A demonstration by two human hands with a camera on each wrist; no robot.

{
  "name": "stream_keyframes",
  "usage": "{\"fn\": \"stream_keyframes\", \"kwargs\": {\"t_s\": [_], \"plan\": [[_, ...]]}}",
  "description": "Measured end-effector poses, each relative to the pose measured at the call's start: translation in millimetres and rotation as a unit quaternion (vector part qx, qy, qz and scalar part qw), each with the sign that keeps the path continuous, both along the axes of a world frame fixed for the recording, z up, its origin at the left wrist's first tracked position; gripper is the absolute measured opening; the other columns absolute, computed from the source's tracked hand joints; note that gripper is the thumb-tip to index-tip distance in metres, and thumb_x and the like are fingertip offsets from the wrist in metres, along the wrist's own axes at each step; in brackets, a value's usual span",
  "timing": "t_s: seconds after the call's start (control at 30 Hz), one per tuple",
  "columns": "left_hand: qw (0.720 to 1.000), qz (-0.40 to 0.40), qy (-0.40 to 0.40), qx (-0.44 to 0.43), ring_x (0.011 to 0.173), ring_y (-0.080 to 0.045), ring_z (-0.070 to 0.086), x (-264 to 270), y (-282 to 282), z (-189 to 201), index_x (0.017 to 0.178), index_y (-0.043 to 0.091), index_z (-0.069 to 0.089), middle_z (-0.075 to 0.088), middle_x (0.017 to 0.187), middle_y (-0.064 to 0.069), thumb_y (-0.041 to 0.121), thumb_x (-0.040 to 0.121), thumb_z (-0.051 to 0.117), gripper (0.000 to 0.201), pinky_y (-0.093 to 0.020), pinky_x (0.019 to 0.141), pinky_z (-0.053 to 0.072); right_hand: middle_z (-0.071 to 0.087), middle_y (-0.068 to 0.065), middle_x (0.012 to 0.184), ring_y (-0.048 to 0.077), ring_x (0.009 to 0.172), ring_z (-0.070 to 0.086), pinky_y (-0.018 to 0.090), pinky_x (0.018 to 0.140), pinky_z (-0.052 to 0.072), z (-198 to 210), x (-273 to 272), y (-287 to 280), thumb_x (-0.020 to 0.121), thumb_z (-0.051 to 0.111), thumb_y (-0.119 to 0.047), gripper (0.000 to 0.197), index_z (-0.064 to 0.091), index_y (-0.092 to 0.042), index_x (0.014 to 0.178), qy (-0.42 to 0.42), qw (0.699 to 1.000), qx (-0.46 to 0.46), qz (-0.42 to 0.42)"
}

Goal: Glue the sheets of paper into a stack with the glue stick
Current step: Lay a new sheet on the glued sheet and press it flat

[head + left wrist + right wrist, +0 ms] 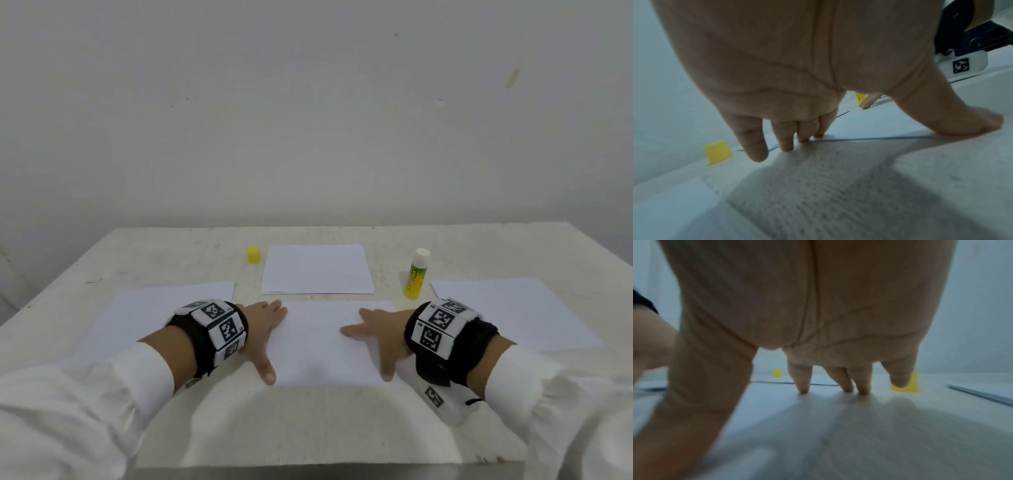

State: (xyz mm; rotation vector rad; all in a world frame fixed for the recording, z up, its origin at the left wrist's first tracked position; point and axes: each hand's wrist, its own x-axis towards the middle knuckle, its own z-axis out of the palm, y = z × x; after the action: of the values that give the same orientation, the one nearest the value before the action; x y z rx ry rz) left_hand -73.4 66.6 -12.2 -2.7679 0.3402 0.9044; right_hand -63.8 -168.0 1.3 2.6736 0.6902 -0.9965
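Note:
A white sheet of paper [325, 346] lies near the table's front edge between my hands. My left hand [265, 329] presses its left edge with spread, straight fingers [785, 141]. My right hand [376, 337] lies flat on its right part, fingertips [803, 386] down. Behind it sits a stack of paper [317, 269]. More sheets lie at the left [147, 315] and the right [524, 308]. The uncapped yellow glue stick [415, 274] stands upright beyond my right hand. Its yellow cap [253, 255] sits left of the stack.
The pale table [308, 428] ends against a plain wall at the back. Its front edge runs just below my forearms. Marker-covered bands sit on both wrists.

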Motion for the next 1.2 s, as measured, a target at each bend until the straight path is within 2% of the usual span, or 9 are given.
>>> {"fn": "stream_keyframes", "kwargs": {"t_s": [0.13, 0.27, 0.4, 0.53, 0.7, 0.9, 1.03, 1.1, 1.2], "plan": [[1.0, 0.0, -0.013, -0.001, 0.147, -0.022, -0.005, 2, 2, -5, 0.151, 0.015, -0.012, -0.014, 0.16, 0.001, 0.062, 0.063, 0.077, 0.134, -0.045, 0.117, 0.011, -0.012, -0.004, 0.159, 0.019, 0.147, -0.004, 0.046, 0.117, 0.016, -4, -26, 55, 0.092, 0.053, -0.026, 0.076, 0.006, -0.046, 0.148, 0.02, 0.992, 0.022, 0.122], [1.0, -0.007, -0.028, 0.004, 0.147, -0.025, 0.0, 0, -3, -4, 0.153, 0.015, -0.007, -0.009, 0.16, -0.002, 0.06, 0.064, 0.078, 0.13, -0.044, 0.116, 0.014, -0.011, 0.0, 0.159, 0.023, 0.147, -0.005, 0.049, 0.115, 0.013, -13, -29, 99, 0.098, 0.044, -0.041, 0.067, 0.004, -0.036, 0.151, -0.015, 0.986, 0.036, 0.162], [0.999, -0.006, -0.046, -0.013, 0.147, -0.024, 0.006, -1, -2, -4, 0.153, 0.015, 0.0, -0.001, 0.16, -0.001, 0.058, 0.062, 0.08, 0.128, -0.042, 0.116, 0.018, -0.012, 0.0, 0.159, 0.022, 0.147, -0.003, 0.046, 0.116, 0.011, -17, -11, 93, 0.086, 0.057, -0.054, 0.096, -0.006, -0.025, 0.152, -0.026, 0.992, 0.055, 0.107], [0.999, 0.008, -0.034, -0.012, 0.147, -0.023, -0.001, 2, 1, -6, 0.152, 0.016, -0.005, -0.008, 0.16, -0.004, 0.06, 0.06, 0.08, 0.133, -0.04, 0.117, 0.011, -0.018, 0.001, 0.158, 0.02, 0.146, -0.009, 0.043, 0.117, 0.002, -9, 7, 38, 0.074, 0.072, -0.055, 0.12, -0.014, -0.019, 0.15, -0.017, 0.999, 0.034, 0.033], [1.0, 0.014, -0.022, -0.003, 0.147, -0.021, -0.003, 5, -1, -2, 0.152, 0.016, -0.005, -0.009, 0.16, -0.005, 0.061, 0.06, 0.08, 0.134, -0.038, 0.118, 0.007, -0.021, 0.002, 0.157, 0.019, 0.146, -0.011, 0.045, 0.117, 0.002, 1, 13, -23, 0.069, 0.078, -0.051, 0.129, -0.017, -0.018, 0.15, -0.014, 0.999, -0.02, -0.025], [0.999, 0.031, -0.024, -0.013, 0.147, -0.023, 0.002, 6, -3, -1, 0.153, 0.013, 0.0, -0.001, 0.159, -0.008, 0.061, 0.057, 0.081, 0.134, -0.036, 0.119, 0.01, -0.019, 0.005, 0.158, 0.022, 0.147, -0.008, 0.046, 0.118, 0.006, -2, 15, -33, 0.065, 0.08, -0.05, 0.133, -0.017, -0.016, 0.15, -0.023, 0.998, -0.051, -0.03], [0.994, 0.076, -0.043, -0.066, 0.144, -0.023, 0.015, 5, -8, -1, 0.152, 0.013, 0.008, 0.012, 0.156, -0.004, 0.066, 0.062, 0.075, 0.124, -0.037, 0.118, 0.018, -0.008, 0.011, 0.158, 0.027, 0.146, 0.001, 0.047, 0.116, 0.012, -2, 19, -21, 0.064, 0.082, -0.047, 0.134, -0.015, -0.012, 0.149, -0.043, 0.996, -0.074, -0.021], [0.988, 0.101, -0.058, -0.099, 0.143, -0.023, 0.017, 2, -12, -2, 0.152, 0.016, 0.006, 0.015, 0.156, -0.004, 0.068, 0.063, 0.073, 0.123, -0.038, 0.116, 0.019, 0.0, 0.011, 0.157, 0.03, 0.145, 0.008, 0.051, 0.115, 0.017, -8, 22, -17, 0.058, 0.084, -0.051, 0.139, -0.012, -0.012, 0.15, -0.059, 0.994, -0.084, -0.021], [0.965, 0.168, -0.054, -0.195, 0.143, -0.022, 0.022, 1, -16, 1, 0.153, 0.022, 0.0, 0.018, 0.156, -0.004, 0.058, 0.068, 0.076, 0.119, -0.034, 0.115, 0.021, 0.007, 0.011, 0.155, 0.03, 0.143, 0.014, 0.052, 0.113, 0.02, -15, 24, -16, 0.053, 0.086, -0.054, 0.14, -0.007, -0.015, 0.15, -0.073, 0.993, -0.09, -0.022]]}}
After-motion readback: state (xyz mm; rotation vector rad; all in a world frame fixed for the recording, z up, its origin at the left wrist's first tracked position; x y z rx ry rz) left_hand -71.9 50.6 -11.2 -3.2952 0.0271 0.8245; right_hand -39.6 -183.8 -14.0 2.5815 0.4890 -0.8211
